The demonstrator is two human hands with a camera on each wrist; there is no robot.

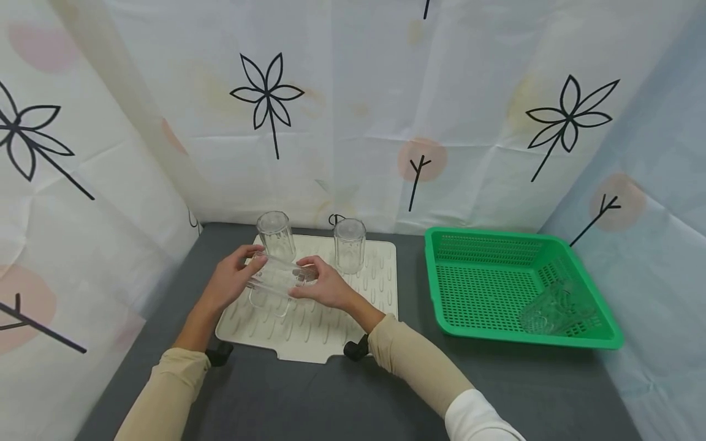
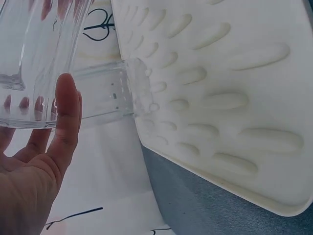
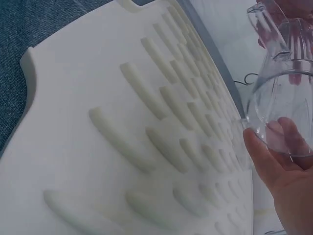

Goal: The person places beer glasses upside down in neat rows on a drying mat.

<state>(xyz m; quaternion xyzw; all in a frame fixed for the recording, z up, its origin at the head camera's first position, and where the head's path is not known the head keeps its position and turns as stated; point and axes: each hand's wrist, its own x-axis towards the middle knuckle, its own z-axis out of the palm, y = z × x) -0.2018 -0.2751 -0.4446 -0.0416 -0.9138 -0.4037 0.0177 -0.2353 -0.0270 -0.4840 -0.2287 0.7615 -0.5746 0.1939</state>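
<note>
Both hands hold a clear glass mug (image 1: 281, 275) on its side above the ribbed white drying mat (image 1: 309, 331). The left hand (image 1: 231, 278) grips one end, its thumb along the glass wall in the left wrist view. At the other end, the right hand (image 1: 328, 286) grips it between thumb and fingers. The mug's handle (image 3: 268, 29) shows in the right wrist view, and in the head view it points toward the person. Two upright clear glasses stand behind on the mat: one at left (image 1: 277, 236), another (image 1: 350, 245) right of the hands.
A green plastic basket (image 1: 430, 275) sits to the right on the dark grey table (image 1: 309, 404). Inside its right side lies another clear glass vessel (image 1: 551, 309). Patterned white cloth (image 1: 353, 110) hangs behind the table and along both sides.
</note>
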